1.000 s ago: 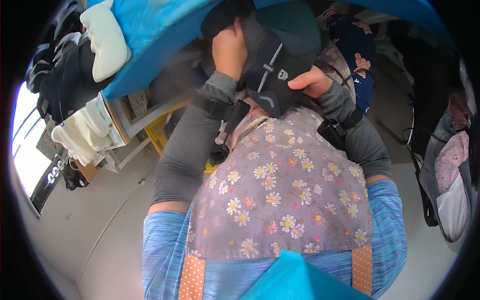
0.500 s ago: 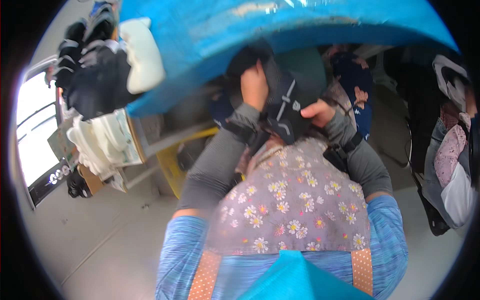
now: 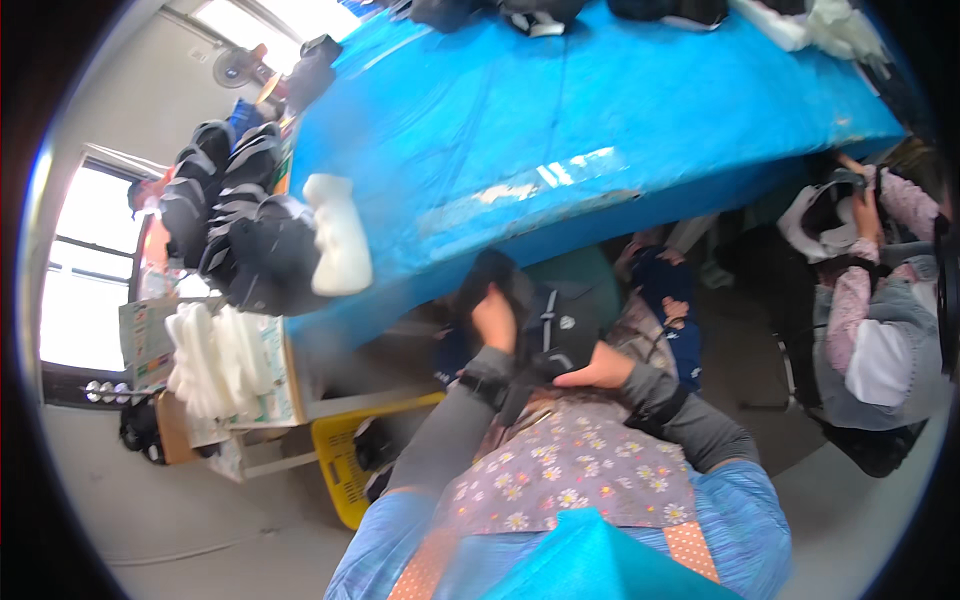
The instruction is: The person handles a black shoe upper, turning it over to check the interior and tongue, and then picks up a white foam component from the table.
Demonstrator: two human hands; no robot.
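Note:
In my lap, beneath the edge of the blue-covered table [image 3: 520,215], I hold a black fabric cap [image 3: 562,325] with light grey piping and a small pale emblem. My left hand [image 3: 492,322] is wrapped round its dark left part, fingertips partly hidden. At the lower right edge, my right hand [image 3: 598,368] grips it, thumb on top and fingers out of sight underneath. My floral apron [image 3: 560,465] lies just below the cap.
Stacked black and grey caps [image 3: 265,255] and a white moulded piece [image 3: 340,235] sit at the table's left end. Below are more white pieces [image 3: 215,360] and a yellow basket [image 3: 340,470]. At right, a seated co-worker [image 3: 870,330] handles a white-and-black item.
The view has tilted up, showing more of the table and the co-worker. My right hand has shifted from the cap's right side to its lower edge; the left keeps its hold.

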